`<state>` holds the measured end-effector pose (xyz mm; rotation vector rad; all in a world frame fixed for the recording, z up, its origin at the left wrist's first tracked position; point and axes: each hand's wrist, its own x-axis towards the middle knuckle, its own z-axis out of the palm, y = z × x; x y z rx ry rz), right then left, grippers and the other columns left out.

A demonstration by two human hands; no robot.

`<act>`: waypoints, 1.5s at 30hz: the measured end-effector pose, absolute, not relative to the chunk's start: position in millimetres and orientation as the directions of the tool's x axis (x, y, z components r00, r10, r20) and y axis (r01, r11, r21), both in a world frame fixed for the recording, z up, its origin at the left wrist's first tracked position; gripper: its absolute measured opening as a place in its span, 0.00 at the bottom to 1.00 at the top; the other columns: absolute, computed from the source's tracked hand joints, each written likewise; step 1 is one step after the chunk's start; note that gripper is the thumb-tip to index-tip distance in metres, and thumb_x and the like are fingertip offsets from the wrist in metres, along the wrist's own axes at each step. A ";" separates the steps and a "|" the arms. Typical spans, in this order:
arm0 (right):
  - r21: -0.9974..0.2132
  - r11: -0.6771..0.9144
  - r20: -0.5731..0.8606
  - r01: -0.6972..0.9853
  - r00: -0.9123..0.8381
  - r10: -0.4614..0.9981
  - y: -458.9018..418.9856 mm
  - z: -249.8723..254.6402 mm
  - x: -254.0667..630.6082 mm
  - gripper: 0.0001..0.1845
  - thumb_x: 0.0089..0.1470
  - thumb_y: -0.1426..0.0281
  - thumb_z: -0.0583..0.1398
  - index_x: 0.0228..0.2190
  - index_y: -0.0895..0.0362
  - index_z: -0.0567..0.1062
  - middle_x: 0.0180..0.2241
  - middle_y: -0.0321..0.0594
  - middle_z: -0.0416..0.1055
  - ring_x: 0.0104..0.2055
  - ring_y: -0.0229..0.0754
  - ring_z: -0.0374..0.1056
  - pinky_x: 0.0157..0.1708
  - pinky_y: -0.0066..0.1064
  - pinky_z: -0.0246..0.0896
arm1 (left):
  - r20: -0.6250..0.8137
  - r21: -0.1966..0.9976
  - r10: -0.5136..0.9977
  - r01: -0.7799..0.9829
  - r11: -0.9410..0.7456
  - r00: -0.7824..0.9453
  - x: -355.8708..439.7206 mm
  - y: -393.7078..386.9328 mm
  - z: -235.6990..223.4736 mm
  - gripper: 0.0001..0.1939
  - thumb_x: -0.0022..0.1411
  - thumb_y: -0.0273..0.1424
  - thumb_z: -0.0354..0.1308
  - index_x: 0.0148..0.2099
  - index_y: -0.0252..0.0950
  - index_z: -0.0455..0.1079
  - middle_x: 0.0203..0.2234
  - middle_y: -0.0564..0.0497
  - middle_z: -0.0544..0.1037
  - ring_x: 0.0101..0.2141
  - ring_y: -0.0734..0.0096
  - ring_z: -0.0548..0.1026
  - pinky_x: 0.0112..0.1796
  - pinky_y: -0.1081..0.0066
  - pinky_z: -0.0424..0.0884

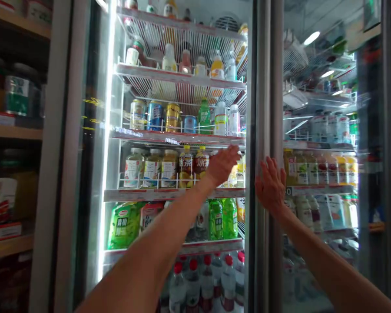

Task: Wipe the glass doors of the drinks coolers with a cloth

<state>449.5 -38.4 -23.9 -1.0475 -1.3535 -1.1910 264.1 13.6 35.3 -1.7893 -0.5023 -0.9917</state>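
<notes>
Jars point(21, 89) stand on shelves at the far left, beside a pale upright post point(59, 143). Next, a bright strip light point(108, 143) runs down the left side of a lit fridge point(150, 195). Inside, large green bottles point(123, 226) sit low on the left, below a row of round bottles point(151, 167) and a higher row of cans point(154, 115). Dark tea bottles point(185, 167) come next along the middle row, with red-capped bottles point(193, 278) at the bottom. The left hand point(222, 165) is in front of the right end of that middle row, fingers stretched out and nothing visible in its grasp; whether it touches anything is unclear. Smaller green bottles point(223, 219) stand on the shelf below. Further right, the right hand point(271, 184) lies against the metal door frame point(263, 87), fingers pointing up, not clenched; whether the fingertips hook an edge cannot be told. Past it, juice bottles point(322, 167) line another section under streaks of lamplight point(312, 38).
</notes>
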 end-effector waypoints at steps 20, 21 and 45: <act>0.116 0.154 0.992 0.981 -0.123 0.037 -46.2 -37.0 436.3 0.28 0.55 0.69 0.48 0.58 0.56 0.54 0.60 0.49 0.51 0.64 0.47 0.43 0.59 0.49 0.40 | 0.259 -0.921 -0.216 0.174 -0.347 0.941 240.7 7.1 -58.6 0.20 0.62 0.27 0.44 0.56 0.42 0.60 0.58 0.56 0.59 0.59 0.73 0.54 0.58 0.64 0.51; 0.115 0.155 0.992 0.981 -0.121 0.034 -45.7 -36.3 433.7 0.28 0.55 0.69 0.48 0.58 0.56 0.54 0.60 0.49 0.51 0.63 0.47 0.44 0.59 0.49 0.41 | 0.301 -0.911 -0.192 0.222 -0.348 0.934 232.8 7.9 -50.0 0.20 0.62 0.27 0.44 0.57 0.41 0.59 0.59 0.55 0.58 0.59 0.71 0.53 0.58 0.62 0.51; 0.302 0.377 0.946 0.876 -0.325 -0.003 -10.4 -28.3 275.0 0.33 0.55 0.70 0.49 0.61 0.50 0.42 0.63 0.40 0.44 0.64 0.46 0.40 0.60 0.50 0.36 | 0.598 -0.793 -0.109 0.566 -0.227 0.794 49.7 -16.2 -69.6 0.21 0.61 0.26 0.49 0.57 0.41 0.58 0.58 0.53 0.60 0.61 0.68 0.50 0.60 0.57 0.43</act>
